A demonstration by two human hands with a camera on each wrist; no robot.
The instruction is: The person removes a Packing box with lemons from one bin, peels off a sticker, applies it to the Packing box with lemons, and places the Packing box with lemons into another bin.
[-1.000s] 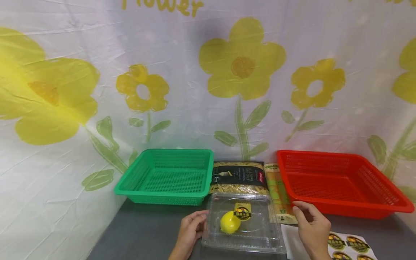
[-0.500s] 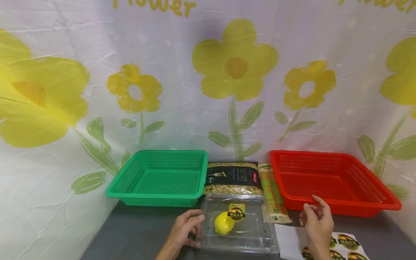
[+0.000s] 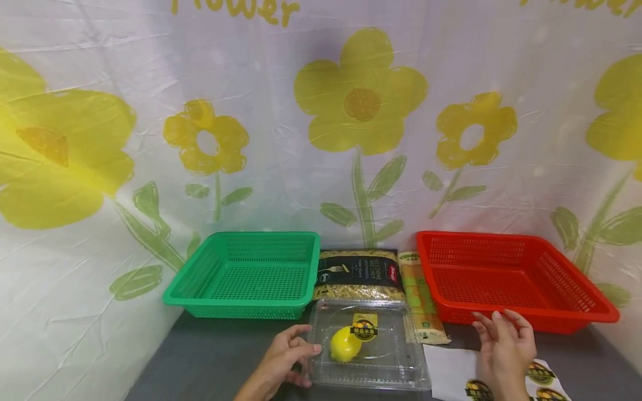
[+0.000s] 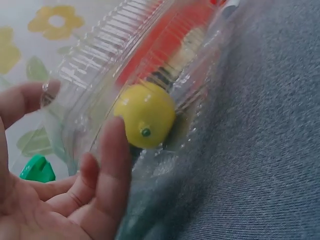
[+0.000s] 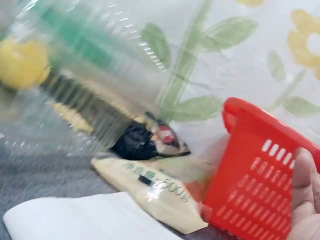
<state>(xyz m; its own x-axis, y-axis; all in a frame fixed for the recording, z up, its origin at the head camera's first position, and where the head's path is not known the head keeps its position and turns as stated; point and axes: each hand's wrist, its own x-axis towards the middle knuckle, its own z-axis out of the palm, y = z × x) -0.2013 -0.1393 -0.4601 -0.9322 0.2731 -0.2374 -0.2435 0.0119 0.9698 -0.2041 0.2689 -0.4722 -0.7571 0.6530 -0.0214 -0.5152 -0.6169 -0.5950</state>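
Observation:
A clear plastic clamshell box (image 3: 381, 373) lies closed on the dark table, with a yellow lemon (image 3: 346, 344) inside. On its lid sits a black and gold fruit sticker (image 3: 364, 329). My left hand (image 3: 286, 356) is at the box's left side, fingers spread; the thumb reaches over the edge. In the left wrist view, a fingertip meets the box wall (image 4: 95, 75). My right hand (image 3: 507, 351) hovers over the sheet of round stickers (image 3: 548, 394), in front of the red basket (image 3: 526, 320). Nothing shows between its loosely bent fingers; only one finger appears in the right wrist view.
A green basket (image 3: 246, 309) stands at the back left. Behind the clamshell lies a bag of penne pasta (image 3: 358, 273), and a pale food packet (image 3: 423, 312) beside it, against the red basket. A flower-printed cloth (image 3: 281, 184) hangs behind.
My right hand has drawn away from the box, rightward over the sticker sheet. My left thumb has come over the box's left edge. The whole view has shifted slightly.

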